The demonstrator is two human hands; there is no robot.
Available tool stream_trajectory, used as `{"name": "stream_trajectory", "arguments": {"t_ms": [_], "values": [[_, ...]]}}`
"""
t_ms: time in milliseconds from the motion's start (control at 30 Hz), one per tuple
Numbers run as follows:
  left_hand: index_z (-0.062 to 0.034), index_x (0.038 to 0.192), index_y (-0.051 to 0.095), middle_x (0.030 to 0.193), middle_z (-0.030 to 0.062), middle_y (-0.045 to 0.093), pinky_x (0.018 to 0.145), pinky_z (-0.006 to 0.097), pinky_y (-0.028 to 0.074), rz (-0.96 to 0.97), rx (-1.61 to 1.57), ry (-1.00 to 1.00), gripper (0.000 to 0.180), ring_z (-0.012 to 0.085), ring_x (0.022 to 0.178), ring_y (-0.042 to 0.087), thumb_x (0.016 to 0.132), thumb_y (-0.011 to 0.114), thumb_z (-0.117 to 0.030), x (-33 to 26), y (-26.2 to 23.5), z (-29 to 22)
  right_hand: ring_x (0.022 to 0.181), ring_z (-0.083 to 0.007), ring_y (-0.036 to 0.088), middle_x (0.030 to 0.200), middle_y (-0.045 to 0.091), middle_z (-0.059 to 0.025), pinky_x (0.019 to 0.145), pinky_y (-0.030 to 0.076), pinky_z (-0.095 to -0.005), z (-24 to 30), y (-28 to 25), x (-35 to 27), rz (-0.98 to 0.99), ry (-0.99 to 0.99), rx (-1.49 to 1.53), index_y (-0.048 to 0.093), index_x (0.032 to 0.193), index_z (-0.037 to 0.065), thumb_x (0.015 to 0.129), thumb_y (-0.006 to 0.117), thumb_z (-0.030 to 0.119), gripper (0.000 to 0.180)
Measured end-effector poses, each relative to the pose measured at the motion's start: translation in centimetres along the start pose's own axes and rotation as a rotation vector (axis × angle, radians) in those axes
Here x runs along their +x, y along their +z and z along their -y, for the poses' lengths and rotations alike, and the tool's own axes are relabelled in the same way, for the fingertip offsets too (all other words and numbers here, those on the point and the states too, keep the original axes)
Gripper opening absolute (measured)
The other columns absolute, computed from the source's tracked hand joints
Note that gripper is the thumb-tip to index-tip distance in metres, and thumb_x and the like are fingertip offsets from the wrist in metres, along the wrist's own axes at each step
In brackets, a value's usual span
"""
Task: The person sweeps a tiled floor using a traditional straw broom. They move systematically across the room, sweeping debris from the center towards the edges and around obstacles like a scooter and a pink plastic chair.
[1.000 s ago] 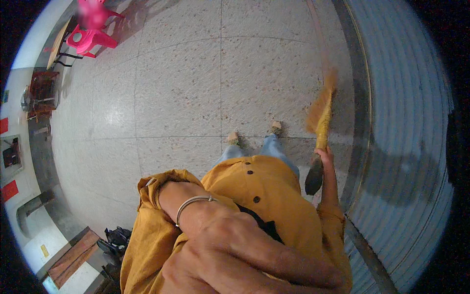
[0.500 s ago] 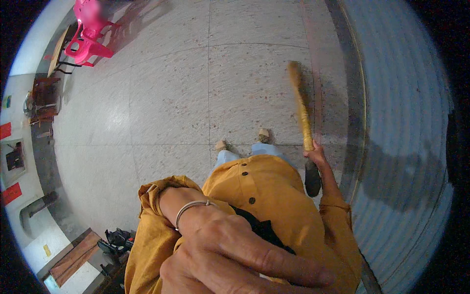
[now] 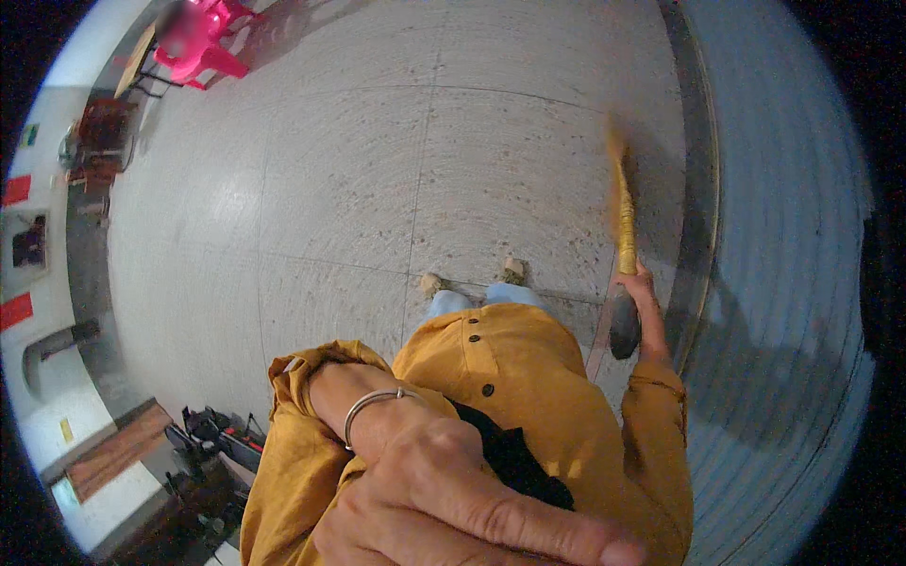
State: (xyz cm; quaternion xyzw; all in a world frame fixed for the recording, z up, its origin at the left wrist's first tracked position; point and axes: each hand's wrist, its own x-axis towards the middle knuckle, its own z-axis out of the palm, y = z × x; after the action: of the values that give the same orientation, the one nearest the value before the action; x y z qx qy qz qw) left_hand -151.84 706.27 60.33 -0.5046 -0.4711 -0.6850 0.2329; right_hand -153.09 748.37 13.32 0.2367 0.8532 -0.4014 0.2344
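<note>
My right hand [image 3: 642, 283] grips the handle of a short yellow broom [image 3: 623, 222], which points away from me over the tiled floor [image 3: 377, 189]; its far end is blurred. My left hand [image 3: 444, 491] fills the lower part of the view, close to the camera, with a silver bangle [image 3: 373, 406] on the wrist and one finger stretched to the right. It holds nothing that I can see. I wear a mustard-yellow shirt [image 3: 528, 377], and my feet [image 3: 472, 275] show on the tiles below.
A corrugated metal shutter [image 3: 783, 283] runs down the right side behind a dark floor track [image 3: 694, 189]. A pink plastic chair [image 3: 203, 38] stands far back left. Dark equipment [image 3: 212, 439] and a wooden bench [image 3: 118, 453] sit at the lower left.
The broom has swung across the floor: blurred a second ago, stretched forward half a second ago, now more upright and farther right. My left hand has stayed close to the camera.
</note>
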Motion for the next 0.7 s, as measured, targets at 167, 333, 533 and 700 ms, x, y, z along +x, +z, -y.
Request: {"name": "stream_trajectory", "arguments": {"t_ms": [167, 333, 533, 700], "values": [[-0.0002, 0.077, 0.050, 0.077, 0.0145, 0.063, 0.072, 0.037, 0.055, -0.284, 0.152, 0.165, 0.011, 0.0252, 0.071, 0.065, 0.086, 0.050, -0.006, -2.6, 1.0, -2.7, 0.072, -0.0182, 0.057, 0.084, 0.060, -0.0056, 0.064, 0.047, -0.0317, 0.8, 3.3, 7.6, 0.070, 0.065, 0.015, 0.052, 0.111, 0.003, 0.057, 0.072, 0.014, 0.059], [0.0022, 0.097, 0.047, 0.095, 0.0162, 0.066, 0.083, 0.040, 0.052, -0.182, 0.257, -0.025, 0.014, 0.0255, 0.083, 0.067, 0.087, 0.052, -0.005, -2.2, -1.0, -3.7, 0.073, -0.0181, 0.057, 0.088, 0.059, -0.0056, 0.064, 0.047, -0.0311, 13.5, 10.4, 1.5, 0.222, -0.010, -0.126, 0.050, 0.113, 0.003, 0.057, 0.072, 0.010, 0.061], [0.0024, 0.098, 0.046, 0.095, 0.0179, 0.065, 0.084, 0.042, 0.052, -0.289, 0.305, -0.141, 0.014, 0.0271, 0.085, 0.066, 0.086, 0.053, -0.004, -2.2, 0.2, -7.1, 0.073, -0.0156, 0.056, 0.090, 0.059, -0.0063, 0.063, 0.047, -0.0302, 18.5, 19.2, -3.0, 0.519, -0.207, -0.270, 0.042, 0.128, -0.001, 0.057, 0.073, 0.011, 0.079], [0.0022, 0.096, 0.047, 0.097, 0.0184, 0.065, 0.085, 0.042, 0.051, -0.349, 0.342, -0.119, 0.013, 0.0277, 0.085, 0.066, 0.086, 0.054, -0.004, -2.6, 0.1, -8.6, 0.082, -0.0196, 0.061, 0.097, 0.063, -0.0108, 0.070, 0.050, -0.0308, 20.4, 20.5, -4.2, 0.614, -0.427, -0.314, 0.029, 0.139, 0.002, 0.059, 0.073, 0.009, 0.091]]}}
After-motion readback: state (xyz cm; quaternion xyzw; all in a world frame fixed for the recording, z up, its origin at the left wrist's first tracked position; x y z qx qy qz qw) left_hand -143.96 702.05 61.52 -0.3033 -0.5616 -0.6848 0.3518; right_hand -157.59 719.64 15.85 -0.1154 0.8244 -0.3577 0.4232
